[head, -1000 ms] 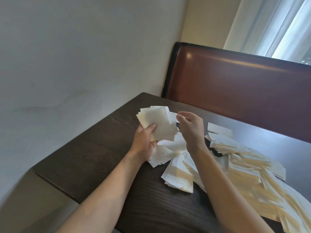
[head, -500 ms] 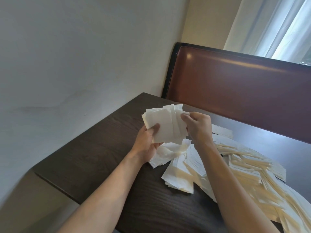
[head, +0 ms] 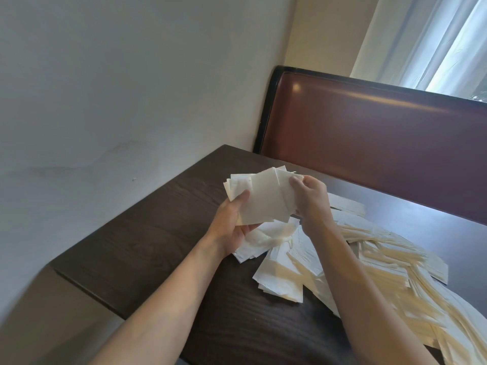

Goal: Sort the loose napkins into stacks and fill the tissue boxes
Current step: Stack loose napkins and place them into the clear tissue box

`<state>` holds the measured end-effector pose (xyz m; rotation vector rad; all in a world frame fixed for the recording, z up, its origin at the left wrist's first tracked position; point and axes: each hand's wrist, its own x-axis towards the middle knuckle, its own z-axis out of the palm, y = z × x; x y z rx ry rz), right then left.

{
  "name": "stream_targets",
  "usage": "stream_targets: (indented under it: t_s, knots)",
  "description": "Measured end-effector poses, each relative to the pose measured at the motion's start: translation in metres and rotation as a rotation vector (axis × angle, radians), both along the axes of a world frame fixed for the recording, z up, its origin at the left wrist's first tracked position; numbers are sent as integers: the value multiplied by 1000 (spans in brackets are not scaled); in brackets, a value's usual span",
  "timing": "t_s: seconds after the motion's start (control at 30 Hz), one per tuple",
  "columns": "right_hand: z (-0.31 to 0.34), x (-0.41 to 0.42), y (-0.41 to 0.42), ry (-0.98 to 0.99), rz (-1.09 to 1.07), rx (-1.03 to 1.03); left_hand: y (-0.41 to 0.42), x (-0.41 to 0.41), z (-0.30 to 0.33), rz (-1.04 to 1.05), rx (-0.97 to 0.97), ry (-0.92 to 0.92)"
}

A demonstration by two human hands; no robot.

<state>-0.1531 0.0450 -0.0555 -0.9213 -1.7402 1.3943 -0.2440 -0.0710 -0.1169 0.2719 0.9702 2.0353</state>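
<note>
My left hand [head: 232, 225] grips napkin stack [head: 263, 198] | my right hand [head: 312, 201] pinches its edge | above tabletop [head: 147, 246] | loose napkins [head: 382, 267] beside.

Dark table [head: 163, 248], loose napkins [head: 382, 262] strewn

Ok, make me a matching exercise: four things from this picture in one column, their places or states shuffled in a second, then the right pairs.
1. held napkin stack
2. loose napkins
3. bench backrest
4. curtain

A. upper right, by the window
B. spread over the table
C. gripped by the left hand and right hand
D. behind the table's far edge

Pairs: 1-C, 2-B, 3-D, 4-A
</note>
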Motion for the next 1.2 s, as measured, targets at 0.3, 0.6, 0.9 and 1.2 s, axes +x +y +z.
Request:
stream_targets:
  t_s: [0.3, 0.6, 0.9, 1.2]
  knots:
    - [-4, 1, -10, -104, 113, 162, 0, 3, -1, -85, 57, 108]
    - [-11, -1, -10, -20, 25, 49, 4, 3, -6, -78, 36, 160]
    - [12, 14, -7, 157, -25, 102, 3, -6, -5, 123, -36, -9]
    - [5, 5, -13, -12, 236, 93, -7, 2, 8, -116, 50, -13]
